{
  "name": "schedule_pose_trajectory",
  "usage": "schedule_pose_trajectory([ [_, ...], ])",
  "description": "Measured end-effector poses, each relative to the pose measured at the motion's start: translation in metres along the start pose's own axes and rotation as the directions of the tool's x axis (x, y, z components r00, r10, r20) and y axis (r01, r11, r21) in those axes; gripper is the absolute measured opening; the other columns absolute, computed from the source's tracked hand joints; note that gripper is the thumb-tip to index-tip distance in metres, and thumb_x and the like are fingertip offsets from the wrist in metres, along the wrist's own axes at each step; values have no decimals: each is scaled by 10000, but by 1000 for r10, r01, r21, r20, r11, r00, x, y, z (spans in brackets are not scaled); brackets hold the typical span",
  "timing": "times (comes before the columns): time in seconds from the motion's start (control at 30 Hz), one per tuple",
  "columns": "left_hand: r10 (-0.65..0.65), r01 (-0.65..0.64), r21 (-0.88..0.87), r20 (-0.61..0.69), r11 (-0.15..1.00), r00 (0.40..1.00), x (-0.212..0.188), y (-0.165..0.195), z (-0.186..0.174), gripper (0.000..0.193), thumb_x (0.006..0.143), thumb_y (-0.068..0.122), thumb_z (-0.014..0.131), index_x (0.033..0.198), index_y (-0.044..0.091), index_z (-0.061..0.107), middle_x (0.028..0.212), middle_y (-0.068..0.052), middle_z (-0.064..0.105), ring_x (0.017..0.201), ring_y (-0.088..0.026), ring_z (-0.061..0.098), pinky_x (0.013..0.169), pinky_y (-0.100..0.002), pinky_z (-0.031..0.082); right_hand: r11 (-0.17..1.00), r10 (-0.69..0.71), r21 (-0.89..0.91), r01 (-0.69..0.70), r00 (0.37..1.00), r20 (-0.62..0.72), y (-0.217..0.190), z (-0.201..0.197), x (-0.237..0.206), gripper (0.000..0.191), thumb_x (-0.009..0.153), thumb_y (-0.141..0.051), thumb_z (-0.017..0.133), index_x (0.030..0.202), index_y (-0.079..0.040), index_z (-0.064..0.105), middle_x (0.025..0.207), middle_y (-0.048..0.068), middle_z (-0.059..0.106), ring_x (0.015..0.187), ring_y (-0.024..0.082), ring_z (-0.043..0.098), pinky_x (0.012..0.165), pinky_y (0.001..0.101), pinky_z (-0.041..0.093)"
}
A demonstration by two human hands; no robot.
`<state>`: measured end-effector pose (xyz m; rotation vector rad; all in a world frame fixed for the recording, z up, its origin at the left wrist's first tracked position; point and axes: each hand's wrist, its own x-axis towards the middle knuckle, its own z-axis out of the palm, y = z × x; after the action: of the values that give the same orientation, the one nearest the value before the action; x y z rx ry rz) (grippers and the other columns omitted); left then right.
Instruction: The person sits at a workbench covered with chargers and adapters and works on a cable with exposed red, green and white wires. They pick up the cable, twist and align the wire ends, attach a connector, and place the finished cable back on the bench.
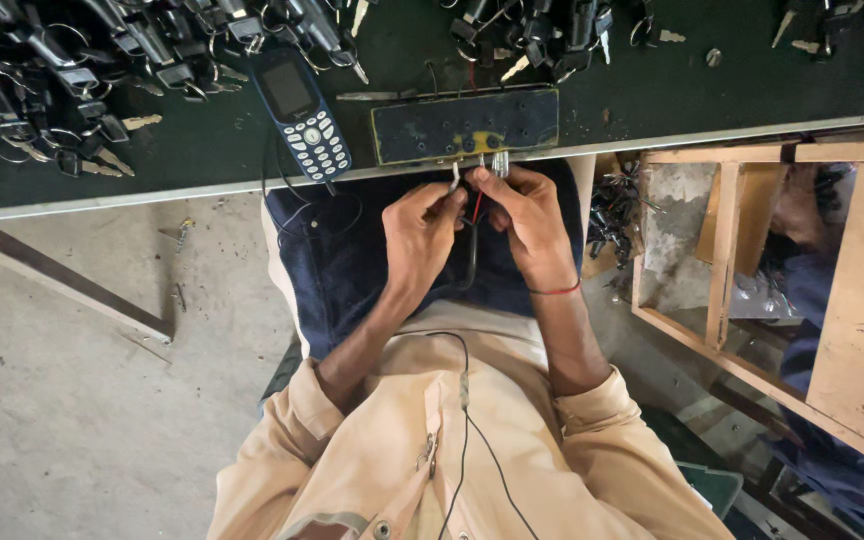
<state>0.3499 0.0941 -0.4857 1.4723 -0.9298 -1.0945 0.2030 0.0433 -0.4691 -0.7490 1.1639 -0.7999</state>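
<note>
**Metal key pinched between two hands at the bench edge**

Dark green covers the workbench (202, 150), and both hands meet just below its front edge, over the person's lap. The left hand (420, 232) has its fingers curled and pressed together around a small metal piece (455, 177) that sticks up from the fingertips; what exactly that piece is cannot be told. The right hand (529, 222), with a red thread around the wrist, pinches a silver key (499, 163) whose blade points up toward the bench edge. Between the two hands runs a thin red wire (477, 207) and a dark curved cable (472, 262) that hangs down over the blue trousers.

Directly above the hands, resting on the bench at its edge, lies a worn dark rectangular block (464, 124) with yellow patches and small holes along its lower side; the key tip is just beside it. To the left of the block lies a blue push-button phone (301, 110), tilted. Heaps of black-headed keys on rings (62, 70) fill the far left and top of the bench. To the right stands an open wooden box frame (752, 260)
</note>
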Motion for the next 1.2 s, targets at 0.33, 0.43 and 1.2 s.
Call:
schedule_pose_trajectory([
  [0.33, -91, 91, 0, 29, 996, 995, 4, 12, -2, 166, 955, 114, 735, 877, -32, 735, 651, -48, 670, 558, -74, 621, 504, -256, 488, 999, -15, -45, 15, 1000, 0, 1, -2, 4, 226, 934, -221, 777, 968, 2, 779, 799, 2, 704, 595, 39, 495, 524, 216, 354],
  [0.43, -98, 98, -4, 14, 995, 995, 4, 12, 0, 171, 950, 120, 739, 871, -32, 740, 625, -41, 659, 547, -70, 601, 493, -257, 468, 998, -11, -55, 11, 1000, 0, 2, -4, 4, 226, 929, -225, 773, 979, -5, 784, 809, 1, 708, 600, 39, 502, 527, 212, 357],
  [1.2, -87, 90, 47, -53, 995, 995, -2, 21, -3, 222, 1029, 162, 634, 919, -12, 717, 670, -51, 680, 549, -85, 610, 510, -265, 490, 998, -42, -38, 43, 999, 31, -6, 4, -1, 220, 924, -237, 775, 977, -24, 783, 837, -13, 709, 637, 39, 501, 563, 220, 369],
])
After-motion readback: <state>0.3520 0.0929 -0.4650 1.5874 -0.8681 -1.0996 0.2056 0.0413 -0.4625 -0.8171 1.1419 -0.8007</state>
